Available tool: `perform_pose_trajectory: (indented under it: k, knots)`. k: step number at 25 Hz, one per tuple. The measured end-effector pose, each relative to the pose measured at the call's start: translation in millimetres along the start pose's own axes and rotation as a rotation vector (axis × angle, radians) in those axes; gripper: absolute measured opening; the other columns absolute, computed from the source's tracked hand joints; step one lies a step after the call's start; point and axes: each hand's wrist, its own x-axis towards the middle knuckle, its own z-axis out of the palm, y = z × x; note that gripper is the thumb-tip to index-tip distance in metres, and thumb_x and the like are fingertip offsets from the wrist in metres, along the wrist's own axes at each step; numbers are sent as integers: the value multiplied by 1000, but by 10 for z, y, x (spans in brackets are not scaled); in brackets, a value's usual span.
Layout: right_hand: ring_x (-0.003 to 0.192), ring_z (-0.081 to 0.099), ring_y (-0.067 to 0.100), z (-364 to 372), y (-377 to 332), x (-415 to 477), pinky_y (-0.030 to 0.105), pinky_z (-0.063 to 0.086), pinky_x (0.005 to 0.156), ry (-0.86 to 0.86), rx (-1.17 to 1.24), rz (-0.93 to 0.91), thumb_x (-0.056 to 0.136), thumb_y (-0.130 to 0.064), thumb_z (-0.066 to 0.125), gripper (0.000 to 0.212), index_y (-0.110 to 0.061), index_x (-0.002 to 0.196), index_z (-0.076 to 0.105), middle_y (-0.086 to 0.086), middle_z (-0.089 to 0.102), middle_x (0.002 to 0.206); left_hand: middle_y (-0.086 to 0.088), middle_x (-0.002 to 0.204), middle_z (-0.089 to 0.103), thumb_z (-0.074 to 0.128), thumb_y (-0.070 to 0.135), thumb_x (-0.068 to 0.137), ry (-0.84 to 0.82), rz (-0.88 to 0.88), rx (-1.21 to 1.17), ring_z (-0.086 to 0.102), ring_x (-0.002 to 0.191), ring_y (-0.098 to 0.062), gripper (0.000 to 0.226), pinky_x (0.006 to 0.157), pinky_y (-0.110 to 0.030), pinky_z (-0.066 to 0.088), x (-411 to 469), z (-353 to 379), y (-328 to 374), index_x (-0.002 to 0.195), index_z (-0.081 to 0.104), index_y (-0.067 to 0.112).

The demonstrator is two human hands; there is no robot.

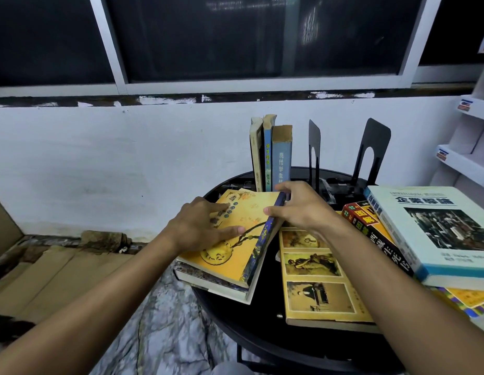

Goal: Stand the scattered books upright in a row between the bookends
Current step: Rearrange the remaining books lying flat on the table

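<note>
Only 3 upright books [273,155], 2 bookends [373,150].

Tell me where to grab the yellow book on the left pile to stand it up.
Grip the yellow book along its dark blue spine, coming from the right. It lies flat on a second book, and that edge faces bare table, so fingers can likely wrap it there. The right hand pinches it near the far end; the left hand rests flat on the cover.

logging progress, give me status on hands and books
Left hand flat on yellow book, right hand gripping its spine edge. Three books upright, left of both bookends. Nothing blocking; other books lying flat at right.
</note>
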Motion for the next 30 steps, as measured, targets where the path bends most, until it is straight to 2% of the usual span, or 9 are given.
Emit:
perform_pose_trajectory:
  k: [2, 5, 8, 13, 17, 20, 24, 27, 30]
  knots:
    - [116, 60, 22, -19, -76, 5, 41, 48, 105, 66, 110, 21, 74, -17, 89, 70, -11, 136, 56, 4, 61, 128, -3, 144, 49, 57, 88, 61, 21, 15, -43, 53, 128, -20, 103, 99, -33, 46, -1, -6, 5, 147, 50, 32]
    - [95, 71, 24, -146, -229, -28, 47, 59, 89, 109, 287, 16, 70, -6, 90, 51, -17, 112, 63, 7, 73, 101, 2, 133, 50, 65, 75, 73, 70, 60, -126, 51, 124, -16, 89, 92, -26, 40, 16, -52, 61, 148, 48, 31]
    - [83, 75, 22, -384, -430, -141, 47, 62, 78, 189, 293, -71, 72, -1, 87, 47, -16, 111, 66, 4, 75, 89, 6, 131, 48, 62, 76, 73, 122, 166, -202, 48, 125, -11, 86, 98, -27, 43, 79, -110, 172, 148, 46, 38]
    - [72, 72, 12, -852, -832, -413, 25, 57, 54, 394, 114, -247, 78, -10, 86, 42, -23, 113, 67, -4, 69, 91, 9, 131, 45, 62, 69, 75, 203, 318, -389, 48, 117, -2, 82, 88, -9, 41, 286, -220, 562, 150, 39, 45]
    - [77, 71, 18, -1111, -986, -472, 42, 61, 71, 546, -86, -318, 76, -19, 86, 42, -29, 112, 69, -6, 68, 88, 6, 135, 52, 66, 71, 72, 326, 415, -399, 53, 122, -12, 84, 93, -31, 53, 603, -396, 874, 148, 45, 42]
    - [75, 69, 16, -1193, -973, -466, 45, 61, 70, 609, -185, -330, 77, -21, 86, 42, -32, 113, 68, -10, 65, 82, 2, 148, 46, 73, 65, 75, 460, 395, -229, 39, 138, -19, 83, 106, -45, 45, 955, -429, 1002, 148, 46, 37]
    - [72, 66, 15, -1235, -884, -357, 38, 60, 66, 652, -269, -340, 76, -21, 85, 43, -30, 114, 67, -13, 60, 77, -3, 164, 22, 78, 58, 77, 468, 237, 94, 9, 151, -30, 76, 118, -59, 24, 1390, -385, 1062, 145, 48, 42]
    - [70, 63, 12, -1224, -824, -262, 27, 55, 62, 647, -280, -350, 77, -15, 84, 45, -20, 118, 67, -7, 61, 77, -4, 168, 9, 78, 49, 81, 385, 202, 141, -6, 154, -35, 68, 120, -65, 8, 1523, -304, 1072, 143, 51, 41]
    - [69, 62, 10, -1204, -733, -165, 23, 51, 59, 658, -312, -362, 77, -14, 83, 45, -18, 119, 66, -2, 64, 83, -4, 169, 4, 77, 45, 84, 389, 190, 135, -13, 153, -39, 61, 119, -68, 6, 1586, -213, 1045, 141, 55, 40]
